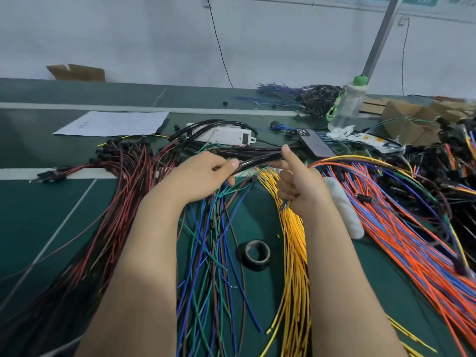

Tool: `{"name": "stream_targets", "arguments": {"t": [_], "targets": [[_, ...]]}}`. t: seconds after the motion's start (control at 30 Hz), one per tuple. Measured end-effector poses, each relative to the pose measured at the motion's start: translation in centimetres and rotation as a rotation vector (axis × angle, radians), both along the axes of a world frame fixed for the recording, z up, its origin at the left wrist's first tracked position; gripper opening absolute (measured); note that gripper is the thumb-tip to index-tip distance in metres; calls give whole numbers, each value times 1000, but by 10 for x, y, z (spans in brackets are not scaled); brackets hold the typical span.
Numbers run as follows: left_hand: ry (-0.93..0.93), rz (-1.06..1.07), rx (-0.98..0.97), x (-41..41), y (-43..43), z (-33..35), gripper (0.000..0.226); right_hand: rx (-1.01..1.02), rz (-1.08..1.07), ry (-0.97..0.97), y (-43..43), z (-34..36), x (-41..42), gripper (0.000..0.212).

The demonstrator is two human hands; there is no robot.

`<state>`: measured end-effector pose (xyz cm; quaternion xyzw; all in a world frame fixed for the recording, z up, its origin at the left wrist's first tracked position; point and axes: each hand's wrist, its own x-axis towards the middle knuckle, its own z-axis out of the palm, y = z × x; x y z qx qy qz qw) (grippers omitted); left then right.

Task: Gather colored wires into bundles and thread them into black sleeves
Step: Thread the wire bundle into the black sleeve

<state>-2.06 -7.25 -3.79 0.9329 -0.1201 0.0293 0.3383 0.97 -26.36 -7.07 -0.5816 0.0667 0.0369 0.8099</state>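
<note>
My left hand [203,173] grips one end of a black sleeve [257,162] above the green table, and a bundle of blue, green and brown wires [213,243] hangs down from under that hand toward me. My right hand [296,181] pinches the sleeve's other end between thumb and raised forefinger, while its curled lower fingers clutch a few wire ends. A thick bunch of yellow wires [293,266] lies below my right hand. More black sleeves [219,124] lie looped behind my hands.
Red and black wires [108,202] fan out at left, orange and blue wires [401,228] at right. A roll of black tape [257,252] lies between my forearms. A phone [315,143], white device [226,134], paper sheet [113,123], bottle [347,104] and cardboard boxes [412,119] lie behind.
</note>
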Motion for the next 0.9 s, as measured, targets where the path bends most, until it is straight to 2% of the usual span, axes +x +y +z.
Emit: {"name": "stream_targets", "arguments": {"t": [0.1, 0.17, 0.2, 0.27, 0.33, 0.37, 0.4, 0.47, 0.53, 0.57, 0.67, 0.73, 0.83, 0.9], "targets": [[110, -24, -20, -3, 2, -2, 48, -5, -31, 36, -1, -4, 1, 34], [105, 0, 19, -4, 2, -2, 45, 35, -22, 32, -1, -5, 1, 35], [34, 45, 47, -3, 2, -1, 40, 82, -31, 19, 1, -4, 1, 38], [-222, 202, 45, -1, -4, 0, 26, 241, -108, -18, 3, 0, -1, 44], [-494, 363, -78, -4, -15, 5, 20, 441, -204, -56, 7, 4, -1, 45], [-549, 413, -179, -5, -21, 7, 25, 543, -236, -70, 9, 6, -1, 45], [-511, 423, -265, -6, -26, 9, 33, 629, -252, -83, 11, 8, -1, 45], [-237, 314, -421, -8, -40, 10, 44, 714, -243, -102, 17, 12, -2, 46], [14, 202, -638, -10, -54, 8, 35, 671, -179, -102, 26, 17, -4, 46], [66, 190, -780, -9, -61, 6, 29, 611, -138, -98, 30, 18, -4, 44], [103, 219, -1234, -5, -70, 3, 22, 402, -25, -80, 37, 17, -7, 35], [126, 208, -1437, -2, -69, 1, 18, 340, -9, -78, 37, 15, -8, 30], [165, 258, -1607, 1, -61, -1, 11, 267, -60, -90, 33, 14, -9, 32], [191, 285, -1645, 2, -55, -3, 12, 209, -67, -91, 31, 13, -9, 33]]}}
